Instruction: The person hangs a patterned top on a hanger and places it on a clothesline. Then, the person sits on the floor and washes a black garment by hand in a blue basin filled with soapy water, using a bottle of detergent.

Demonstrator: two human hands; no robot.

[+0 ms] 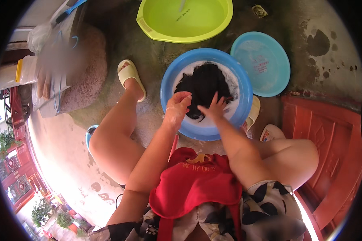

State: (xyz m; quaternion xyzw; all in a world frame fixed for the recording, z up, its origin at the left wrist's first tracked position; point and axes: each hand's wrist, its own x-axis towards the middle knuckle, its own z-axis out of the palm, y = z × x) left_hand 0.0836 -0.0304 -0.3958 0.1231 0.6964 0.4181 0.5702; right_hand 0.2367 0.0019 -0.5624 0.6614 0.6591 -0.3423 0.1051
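Note:
A round blue plastic basin (169,75) stands on the wet floor between my legs, with white suds (181,79) around a soaked black cloth (207,79). My left hand (178,107) is over the basin's near left side, at the cloth's edge. Its fingers are curled, and whether they pinch any fabric is hidden. Spread fingers show on my right hand (214,107), which is over the near right part of the cloth with nothing visible in it. Wet patches or suds glisten on my left wrist.
Beyond the blue basin is a lime-green basin (185,38) of water. A shallow turquoise basin (261,81) lies to its right. A floor drain (259,11) is at the far right, a red panelled door (322,138) nearer. Plastic containers (28,70) stand at left.

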